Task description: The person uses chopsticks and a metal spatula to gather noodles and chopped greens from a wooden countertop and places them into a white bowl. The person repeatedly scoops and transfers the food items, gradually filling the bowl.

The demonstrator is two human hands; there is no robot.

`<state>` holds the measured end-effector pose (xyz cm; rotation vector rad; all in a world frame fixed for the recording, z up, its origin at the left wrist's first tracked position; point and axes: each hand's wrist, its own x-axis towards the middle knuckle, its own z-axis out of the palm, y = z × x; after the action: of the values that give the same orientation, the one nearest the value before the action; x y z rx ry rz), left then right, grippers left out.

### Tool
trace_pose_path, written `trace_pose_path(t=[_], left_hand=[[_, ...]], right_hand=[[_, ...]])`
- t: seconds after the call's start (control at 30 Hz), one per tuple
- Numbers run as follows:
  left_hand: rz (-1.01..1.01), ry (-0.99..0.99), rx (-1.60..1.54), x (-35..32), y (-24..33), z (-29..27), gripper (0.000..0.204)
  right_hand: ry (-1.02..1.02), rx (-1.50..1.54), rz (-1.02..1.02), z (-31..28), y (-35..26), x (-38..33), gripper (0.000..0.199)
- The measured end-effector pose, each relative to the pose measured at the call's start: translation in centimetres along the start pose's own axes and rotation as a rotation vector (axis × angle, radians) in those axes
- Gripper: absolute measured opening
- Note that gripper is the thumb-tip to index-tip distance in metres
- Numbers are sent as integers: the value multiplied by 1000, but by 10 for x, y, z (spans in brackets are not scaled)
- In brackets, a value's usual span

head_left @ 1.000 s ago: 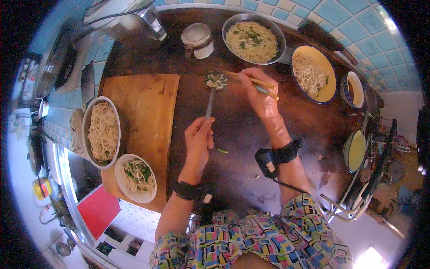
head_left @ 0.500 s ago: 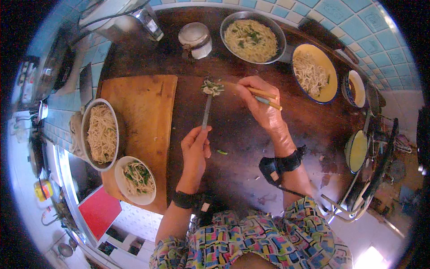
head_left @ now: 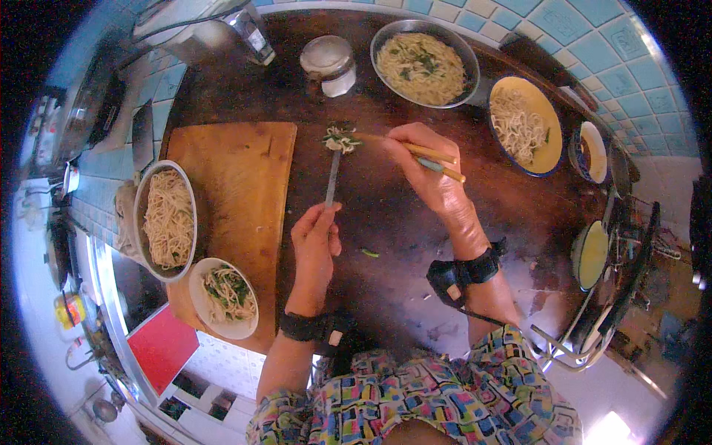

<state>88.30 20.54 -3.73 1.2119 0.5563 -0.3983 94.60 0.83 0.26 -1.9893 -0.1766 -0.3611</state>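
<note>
My left hand [head_left: 314, 236] is closed round the near end of a flat metal utensil [head_left: 333, 178] that points away from me. A small clump of noodles and chopped greens [head_left: 340, 140] sits at its far end and hides its shape there. My right hand [head_left: 429, 163] grips a pair of wooden chopsticks [head_left: 437, 153], one with a pale blue-green band. Their tips reach left to the clump and touch or nearly touch it; I cannot tell which. Both hands are raised over the dark wooden table [head_left: 386, 215].
Left, on a wooden board [head_left: 245, 178], are a metal bowl of noodles [head_left: 169, 222] and a white bowl of noodles with greens [head_left: 226, 298]. Behind stand a lidded jar [head_left: 328, 67] and a metal noodle bowl [head_left: 423, 63]. Right are a yellow-lined bowl [head_left: 545, 133] and smaller bowls [head_left: 591, 152].
My left hand, the metal utensil and the food on it have shifted a little to the left. The chopstick tips have followed leftward, and my right hand has moved only slightly.
</note>
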Motion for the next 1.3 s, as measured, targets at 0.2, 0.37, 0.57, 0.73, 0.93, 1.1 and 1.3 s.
trace_pose_path(t=[0.2, 0.37, 0.57, 0.73, 0.93, 1.1, 1.3], left_hand=[[6, -29, -48, 0, -2, -3, 15], [6, -29, -1, -3, -4, -6, 16], [32, -46, 121, -39, 3, -23, 17], [-76, -79, 247, -97, 7, -59, 17], [-159, -99, 335, -154, -11, -101, 17], [-145, -168, 392, -169, -32, -115, 18], [-64, -195, 337, -164, -54, -110, 15]], right_hand=[[89, -44, 19, 9, 1, 9, 8], [39, -54, -4, 2, -10, -5, 8], [220, -11, 114, -18, -26, -28, 10], [233, -15, 183, -25, -37, -64, 12], [128, 35, 265, -26, -60, -112, 9], [60, -29, 241, -29, -74, -146, 10], [4, -110, 97, -21, -83, -180, 9]])
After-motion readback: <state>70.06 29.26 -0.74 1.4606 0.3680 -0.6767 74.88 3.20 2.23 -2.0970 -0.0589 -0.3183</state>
